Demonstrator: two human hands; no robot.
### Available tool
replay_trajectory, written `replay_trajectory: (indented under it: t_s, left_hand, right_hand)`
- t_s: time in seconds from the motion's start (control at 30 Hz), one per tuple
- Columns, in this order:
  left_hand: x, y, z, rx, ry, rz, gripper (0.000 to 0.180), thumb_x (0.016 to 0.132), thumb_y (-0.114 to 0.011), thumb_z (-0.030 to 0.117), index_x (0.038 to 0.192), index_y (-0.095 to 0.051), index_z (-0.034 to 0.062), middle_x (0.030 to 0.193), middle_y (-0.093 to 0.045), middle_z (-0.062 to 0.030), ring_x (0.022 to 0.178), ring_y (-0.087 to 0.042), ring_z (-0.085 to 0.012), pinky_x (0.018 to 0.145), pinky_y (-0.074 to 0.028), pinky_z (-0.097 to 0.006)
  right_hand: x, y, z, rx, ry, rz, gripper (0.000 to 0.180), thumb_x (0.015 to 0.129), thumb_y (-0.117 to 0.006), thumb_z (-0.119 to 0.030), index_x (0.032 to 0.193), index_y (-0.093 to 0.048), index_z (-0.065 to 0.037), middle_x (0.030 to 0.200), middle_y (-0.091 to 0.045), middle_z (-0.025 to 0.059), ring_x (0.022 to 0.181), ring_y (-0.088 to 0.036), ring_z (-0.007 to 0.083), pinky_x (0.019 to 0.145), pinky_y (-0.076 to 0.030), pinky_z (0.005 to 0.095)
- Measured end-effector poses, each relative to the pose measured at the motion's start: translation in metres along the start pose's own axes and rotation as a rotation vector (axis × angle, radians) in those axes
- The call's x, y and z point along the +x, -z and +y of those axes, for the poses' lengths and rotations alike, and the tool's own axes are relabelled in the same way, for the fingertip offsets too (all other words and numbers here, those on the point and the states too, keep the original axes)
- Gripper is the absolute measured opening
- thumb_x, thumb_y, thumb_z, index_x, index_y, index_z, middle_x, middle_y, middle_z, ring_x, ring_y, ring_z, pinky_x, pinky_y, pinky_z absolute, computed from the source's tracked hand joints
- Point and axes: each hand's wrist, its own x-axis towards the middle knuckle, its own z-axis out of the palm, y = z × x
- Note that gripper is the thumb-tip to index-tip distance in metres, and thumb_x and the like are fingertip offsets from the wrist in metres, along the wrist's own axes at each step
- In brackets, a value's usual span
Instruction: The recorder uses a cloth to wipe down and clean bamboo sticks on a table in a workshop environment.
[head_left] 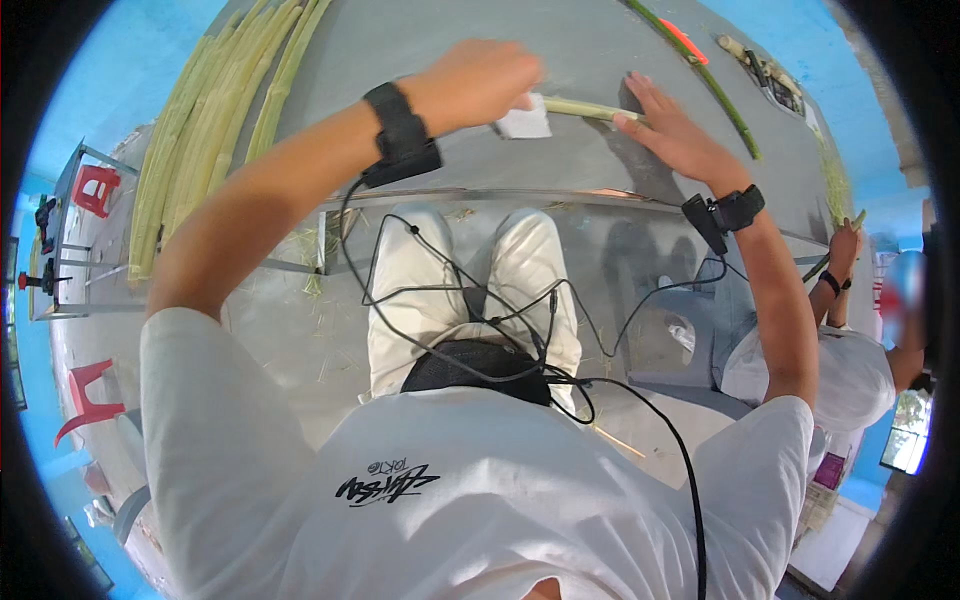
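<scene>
My left hand (pixel 488 82) is closed above the grey table, slightly blurred. A small white piece of cloth or paper (pixel 525 120) shows below its fingertips, pinched at its upper edge. From beside that white piece a pale green stalk (pixel 585 108) runs rightward across the tabletop, its left part hidden. My right hand (pixel 680 132) lies at the stalk's right end, fingers stretched out and thumb apart. The thumb touches or nearly touches the stalk; I cannot tell which. Both wrists wear black straps with small boxes.
Long pale stalks (pixel 215 110) lie side by side at the table's left. A darker green stalk (pixel 715 90) and an orange object (pixel 685 40) are at the far right. Black cables (pixel 450 285) hang across my lap. Another person (pixel 830 370) works at right. Red stools (pixel 92 400) stand left.
</scene>
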Motion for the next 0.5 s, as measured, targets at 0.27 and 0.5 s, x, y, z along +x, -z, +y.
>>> replay_trajectory:
  t_s: [0.27, 0.5]
  left_hand:
    - [-0.132, 0.06, -0.008, -0.046, 0.285, -0.217, 0.026, 0.097, -0.073, 0.028, 0.092, -0.066, 0.0039, 0.086, -0.068, -0.0189, 0.09, -0.066, -0.0423, 0.08, -0.049, -0.053]
    - [-0.051, 0.016, -0.011, 0.02, 0.09, 0.013, 0.023, 0.099, -0.071, 0.026, 0.097, -0.067, 0.0037, 0.095, -0.07, -0.0187, 0.099, -0.067, -0.0419, 0.083, -0.051, -0.053]
  right_hand:
    - [-0.105, 0.013, -0.037, -0.087, 0.156, -0.025, 0.1, 0.105, -0.058, -0.063, 0.17, -0.023, 0.005, 0.175, -0.03, 0.0268, 0.167, -0.021, 0.0383, 0.136, -0.015, 0.0528]
    - [-0.02, -0.002, -0.009, -0.074, 0.083, 0.068, 0.101, 0.104, -0.059, -0.064, 0.167, -0.029, 0.008, 0.174, -0.031, 0.0287, 0.165, -0.024, 0.0422, 0.134, -0.019, 0.0542]
